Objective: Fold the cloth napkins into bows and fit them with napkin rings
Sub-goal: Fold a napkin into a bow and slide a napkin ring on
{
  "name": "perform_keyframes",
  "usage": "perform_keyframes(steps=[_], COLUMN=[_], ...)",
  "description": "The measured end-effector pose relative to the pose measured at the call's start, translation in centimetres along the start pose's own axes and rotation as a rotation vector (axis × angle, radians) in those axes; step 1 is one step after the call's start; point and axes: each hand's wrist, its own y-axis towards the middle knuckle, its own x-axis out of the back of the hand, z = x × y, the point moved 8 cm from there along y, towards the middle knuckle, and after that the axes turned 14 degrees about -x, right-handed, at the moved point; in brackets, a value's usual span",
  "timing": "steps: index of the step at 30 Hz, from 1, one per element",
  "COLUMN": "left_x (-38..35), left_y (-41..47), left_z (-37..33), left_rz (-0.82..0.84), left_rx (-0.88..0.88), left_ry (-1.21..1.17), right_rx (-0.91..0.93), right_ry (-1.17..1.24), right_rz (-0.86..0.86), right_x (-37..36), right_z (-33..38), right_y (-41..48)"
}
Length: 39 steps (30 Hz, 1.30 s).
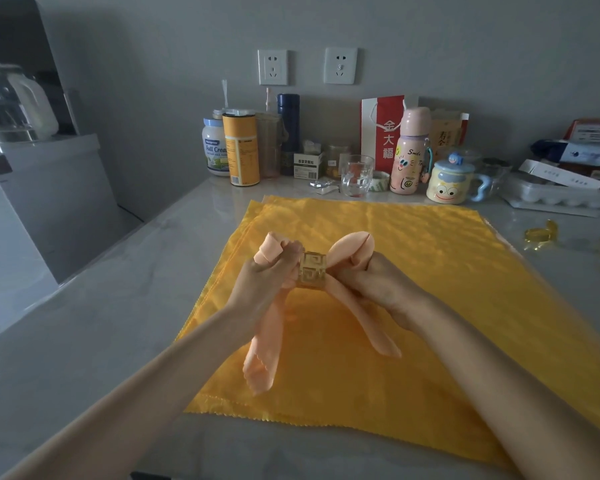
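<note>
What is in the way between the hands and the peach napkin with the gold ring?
Nothing visible is in the way. The left hand and the right hand both grip the peach napkin, one on each side of the gold ring around its middle, above the yellow cloth.

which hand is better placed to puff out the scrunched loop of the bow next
Left, probably: the left hand pinches the scrunched loop beside the gold napkin ring; the right hand grips the fuller loop and can steady it.
</note>
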Motion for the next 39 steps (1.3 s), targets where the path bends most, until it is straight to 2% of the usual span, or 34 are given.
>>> perform_keyframes(steps=[3, 5, 6, 7, 8, 9, 10, 11, 12, 14, 15, 17, 19, 24, 27, 29, 31, 32, 35, 36, 39], left_x=[-0.6, -0.8, -0.7, -0.5, -0.4, -0.3, -0.2, -0.4, -0.7, -1.0, -1.0, -0.7, -0.6, -1.2, -1.1, -0.6, 0.3, 0.8, 1.9, 2.3, 4.0], left_y=[-0.1, -0.4, -0.4, -0.3, -0.3, -0.2, -0.2, -0.2, -0.3, -0.4, -0.4, -0.3, -0.5, -0.4, 0.0, 0.3, 0.4, 0.6, 1.4, 1.9, 3.5], left_z=[-0.6, -0.5, -0.5, -0.4, -0.4, -0.3, -0.3, -0.2, -0.2, 0.0, 0.2, 0.7, 0.9, 0.5, 0.5, 0.7, 0.8, 0.8, 1.0, 1.0, 1.2], left_rz=[0.105, 0.119, 0.102, 0.075, 0.052, 0.044, 0.049, 0.066, 0.08, 0.068, 0.042, -0.011, -0.039, -0.038, -0.033, -0.028, -0.011, 0.002, 0.001, -0.021, -0.073], left_rx=[-0.041, -0.018, -0.01, -0.003, 0.004, 0.004, -0.005, -0.017, -0.021, -0.014, -0.003, 0.022, 0.03, 0.019, 0.041, 0.077, 0.089, 0.093, 0.145, 0.163, 0.271], left_ry=[-0.041, -0.054, -0.062, -0.069, -0.065, -0.051, -0.035, -0.026, -0.03, -0.028, -0.013, 0.003, -0.008, -0.027, -0.036, -0.056, -0.089, -0.093, -0.099, -0.071, 0.042], right_rx=[-0.07, -0.113, -0.106, -0.072, 0.014, 0.194, 0.41, 0.581, 0.631, 0.522, 0.464, 0.407, 0.416, 0.443, 0.551, 0.512, 0.335, 0.215, -0.107, -0.174, -0.252], right_ry=[0.189, 0.326, 0.385, 0.408, 0.378, 0.253, 0.01, -0.24, -0.457, -0.785, -0.864, -0.808, -0.752, -0.835, -0.878, -0.784, -0.492, -0.305, 0.196, 0.274, 0.243], right_rz=[0.084, 0.143, 0.104, -0.015, -0.217, -0.44, -0.597, -0.633, -0.58, -0.426, -0.372, -0.276, -0.266, -0.478, -0.578, -0.549, -0.44, -0.355, 0.064, 0.111, -0.021], right_x=[-0.1, -0.6, -0.2, 0.9, 2.7, 4.6, 5.2, 4.3, 2.6, -0.4, -1.2, -1.6, -1.3, -0.5, -0.6, -0.3, 1.0, 1.6, 0.6, 0.1, -0.3], right_z=[-0.3, -0.4, -0.3, -0.2, 0.3, 1.8, 3.8, 5.4, 5.8, 4.6, 3.7, 3.0, 3.2, 3.3, 3.3, 3.1, 2.8, 2.3, 0.0, -0.6, -0.3], right_y=[0.2, 0.1, 0.2, 0.3, -0.2, -1.5, -3.0, -4.1, -4.1, -2.6, -2.0, -1.7, -1.9, -1.9, -1.9, -1.7, -1.2, -0.8, 0.6, 1.0, 2.5])
